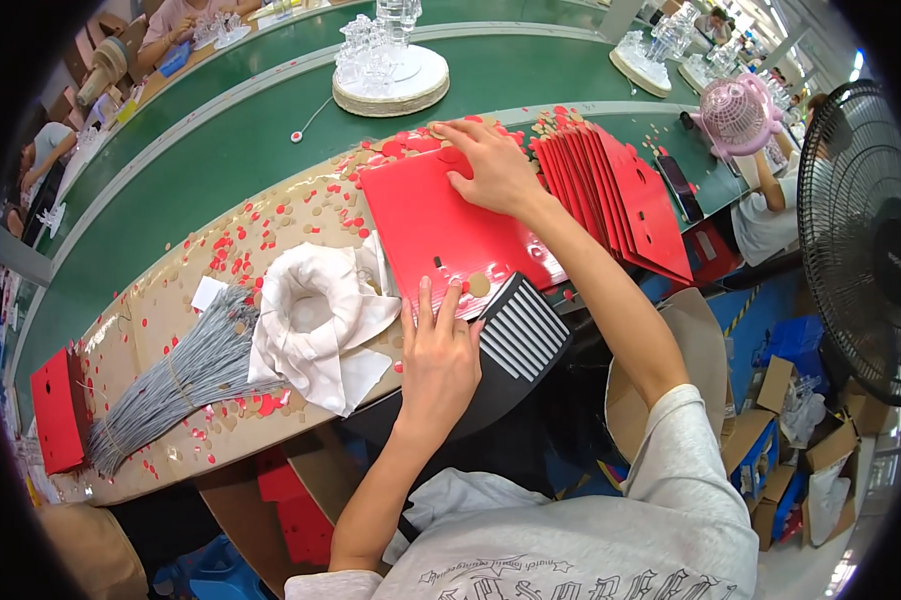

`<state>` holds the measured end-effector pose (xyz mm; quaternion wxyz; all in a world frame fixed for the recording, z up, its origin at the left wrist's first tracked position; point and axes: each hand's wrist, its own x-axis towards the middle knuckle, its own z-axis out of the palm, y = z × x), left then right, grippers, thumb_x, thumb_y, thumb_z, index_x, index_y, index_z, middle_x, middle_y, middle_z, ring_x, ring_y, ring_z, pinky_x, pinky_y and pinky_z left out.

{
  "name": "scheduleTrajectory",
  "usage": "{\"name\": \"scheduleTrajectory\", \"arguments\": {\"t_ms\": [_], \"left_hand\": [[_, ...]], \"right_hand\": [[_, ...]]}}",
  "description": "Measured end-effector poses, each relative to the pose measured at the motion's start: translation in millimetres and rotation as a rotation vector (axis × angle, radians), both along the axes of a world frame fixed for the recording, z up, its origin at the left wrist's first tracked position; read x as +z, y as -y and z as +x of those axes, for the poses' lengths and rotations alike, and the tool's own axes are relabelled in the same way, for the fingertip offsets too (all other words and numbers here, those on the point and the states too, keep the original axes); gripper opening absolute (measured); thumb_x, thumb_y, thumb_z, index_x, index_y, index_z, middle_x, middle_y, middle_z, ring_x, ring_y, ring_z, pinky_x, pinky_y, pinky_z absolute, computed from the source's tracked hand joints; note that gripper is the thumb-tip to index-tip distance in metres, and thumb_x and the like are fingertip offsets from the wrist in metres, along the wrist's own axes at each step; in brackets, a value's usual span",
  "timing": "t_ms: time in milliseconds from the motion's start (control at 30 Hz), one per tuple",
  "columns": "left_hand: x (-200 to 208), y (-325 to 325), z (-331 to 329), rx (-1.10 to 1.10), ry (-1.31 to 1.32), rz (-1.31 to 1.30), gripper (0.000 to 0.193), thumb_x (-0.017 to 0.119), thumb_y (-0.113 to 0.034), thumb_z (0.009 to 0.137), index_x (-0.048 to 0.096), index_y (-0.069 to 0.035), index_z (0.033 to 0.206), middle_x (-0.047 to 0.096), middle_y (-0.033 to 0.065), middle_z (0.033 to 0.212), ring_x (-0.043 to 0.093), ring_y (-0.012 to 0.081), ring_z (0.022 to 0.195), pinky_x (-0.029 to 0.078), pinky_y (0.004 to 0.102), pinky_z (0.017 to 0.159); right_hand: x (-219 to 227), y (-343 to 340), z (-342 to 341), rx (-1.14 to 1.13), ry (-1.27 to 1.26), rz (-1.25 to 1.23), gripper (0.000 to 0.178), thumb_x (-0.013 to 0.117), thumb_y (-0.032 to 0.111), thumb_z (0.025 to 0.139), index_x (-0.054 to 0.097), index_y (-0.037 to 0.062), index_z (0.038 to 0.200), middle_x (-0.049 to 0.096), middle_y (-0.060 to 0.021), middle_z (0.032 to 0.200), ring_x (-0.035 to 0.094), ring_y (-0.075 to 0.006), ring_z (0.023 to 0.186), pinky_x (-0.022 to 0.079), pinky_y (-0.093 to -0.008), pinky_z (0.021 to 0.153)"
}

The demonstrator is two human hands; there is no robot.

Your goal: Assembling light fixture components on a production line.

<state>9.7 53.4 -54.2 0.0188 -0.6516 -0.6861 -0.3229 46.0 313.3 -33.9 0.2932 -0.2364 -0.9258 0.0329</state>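
Note:
A flat, glossy red sheet (411,215) lies at the middle of the worktable in front of me, with a small slot near its lower edge. My right hand (491,170) rests on its far part, fingers spread. My left hand (439,360) is at the near edge, its fingers stretched out and fingertips touching the red surface. A round brown disc (479,285) and a red disc lie beside those fingertips. To the right stands a fanned stack of folded red card pieces (621,195) with small holes. Under the near right corner sits a black, slatted piece (523,330).
Crumpled white cloth (311,300) and a bundle of grey wire ties (186,375) lie left. Red and brown discs are scattered over the brown table covering (151,330). Red cards (59,412) stand far left. Beyond are a green conveyor (221,140) and round display (391,80); a black fan (866,240) stands right.

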Motion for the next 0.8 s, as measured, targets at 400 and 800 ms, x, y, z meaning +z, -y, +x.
{"name": "scheduleTrajectory", "arguments": {"t_ms": [400, 800], "left_hand": [[-6, 8, 2, 0.04, 0.012, 0.099, 0.021, 0.067, -0.01, 0.091, 0.066, 0.011, 0.089, 0.058, 0.0197, 0.132, 0.047, 0.0468, 0.134, 0.039, 0.0608, 0.107], [40, 45, -17, -0.004, 0.554, 0.123, 0.021, 0.057, -0.009, 0.101, 0.062, 0.005, 0.087, 0.048, 0.017, 0.059, 0.046, 0.0257, 0.05, 0.034, 0.0386, 0.051]], "right_hand": [[74, 2, -9, 0.219, 0.02, 0.107, 0.062, 0.077, 0.011, 0.074, 0.055, 0.0136, 0.132, 0.07, -0.0114, 0.103, 0.064, -0.0326, 0.103, 0.049, -0.0447, 0.094], [174, -162, 177, -0.424, -0.23, 0.193, 0.039, 0.077, 0.026, 0.084, 0.069, 0.0109, 0.119, 0.072, -0.0125, 0.096, 0.071, -0.0267, 0.084, 0.055, -0.0352, 0.077]]}}
